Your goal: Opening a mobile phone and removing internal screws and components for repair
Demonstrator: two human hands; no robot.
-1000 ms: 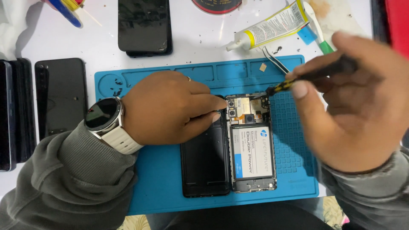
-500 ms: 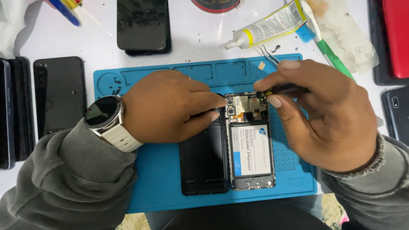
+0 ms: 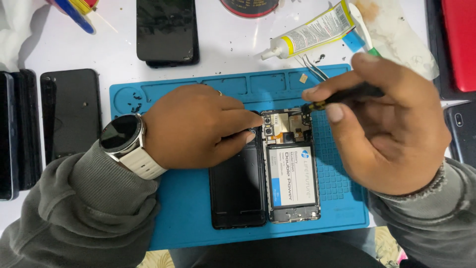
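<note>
At the far left black phones (image 3: 69, 116) lie on the white table (image 3: 228, 54), and our left hand (image 3: 198, 131), wearing a watch (image 3: 121, 134), rests on the blue mat (image 3: 183, 218) with its fingers stretched flat, pinning the top of the back cover (image 3: 237, 188) and touching the opened phone (image 3: 292, 183) just beside it. Our right hand (image 3: 386, 129) has its fingers closed around a screwdriver (image 3: 342, 97), tip on the phone's upper board. A glue tube (image 3: 312, 30) lies behind the mat.
</note>
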